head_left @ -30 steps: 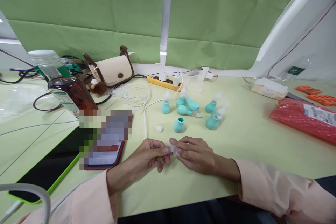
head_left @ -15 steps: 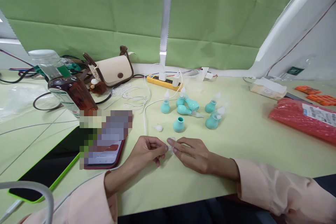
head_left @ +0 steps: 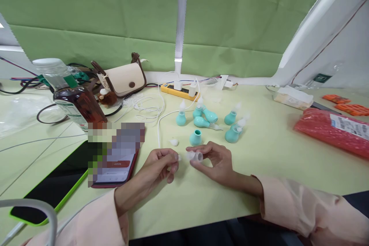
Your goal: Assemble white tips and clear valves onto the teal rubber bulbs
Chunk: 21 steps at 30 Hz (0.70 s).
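Note:
My right hand [head_left: 218, 164] holds a clear plastic threaded connector [head_left: 197, 156] between thumb and fingers, its round open end turned toward me. My left hand [head_left: 162, 166] is closed in a pinch on a small translucent piece [head_left: 179, 158], mostly hidden by the fingertips; a narrow gap separates it from the connector. Just beyond the hands stands a teal squeeze bulb [head_left: 195, 138] with an open mouth and no nozzle. A small whitish nozzle tip [head_left: 173, 142] lies to its left. Several teal bulbs with clear nozzles, such as an upright nasal aspirator [head_left: 181, 117], stand or lie farther back.
Two phones lie at left, one a black-screened phone [head_left: 60, 178] in a green case. Behind them leans a bottle of dark liquid [head_left: 82, 103]. A cream handbag [head_left: 123, 78], a yellow power strip [head_left: 170, 91] and white cables line the back. A red bubble-wrap parcel [head_left: 319, 128] sits at right.
My hands have moved slightly apart. The right hand has turned the clear connector so its open end shows, while the left has drawn back a little with the small piece.

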Available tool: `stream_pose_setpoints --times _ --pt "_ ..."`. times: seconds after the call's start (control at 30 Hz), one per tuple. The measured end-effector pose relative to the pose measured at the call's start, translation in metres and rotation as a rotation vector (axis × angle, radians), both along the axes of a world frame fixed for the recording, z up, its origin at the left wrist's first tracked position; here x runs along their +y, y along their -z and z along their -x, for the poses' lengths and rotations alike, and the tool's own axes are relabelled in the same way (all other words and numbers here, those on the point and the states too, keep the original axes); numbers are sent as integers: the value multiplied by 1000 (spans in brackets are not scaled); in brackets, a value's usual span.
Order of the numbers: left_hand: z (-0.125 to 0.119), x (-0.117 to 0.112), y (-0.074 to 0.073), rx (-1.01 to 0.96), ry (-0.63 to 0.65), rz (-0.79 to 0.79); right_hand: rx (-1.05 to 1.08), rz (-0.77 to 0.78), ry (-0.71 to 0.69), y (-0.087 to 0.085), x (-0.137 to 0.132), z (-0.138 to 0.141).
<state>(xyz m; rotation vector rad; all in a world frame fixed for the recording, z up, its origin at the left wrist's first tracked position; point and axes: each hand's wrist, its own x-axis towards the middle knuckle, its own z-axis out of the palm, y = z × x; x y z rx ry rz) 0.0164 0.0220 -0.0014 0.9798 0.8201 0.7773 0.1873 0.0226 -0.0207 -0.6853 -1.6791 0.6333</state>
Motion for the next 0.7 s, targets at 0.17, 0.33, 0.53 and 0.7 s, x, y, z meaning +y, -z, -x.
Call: stream_pose_setpoints --times 0.17,0.33,0.53,0.7 --pt "5 3 -4 640 -16 -713 -196 -276 112 -5 12 -8" --pt "9 14 8 1241 90 -1263 -615 -544 279 -33 26 -7" --pt "15 26 23 1309 50 -1320 -1244 -345 220 -54 48 8" --pt "13 22 22 1316 32 -1363 -1420 -228 173 -48 57 15"
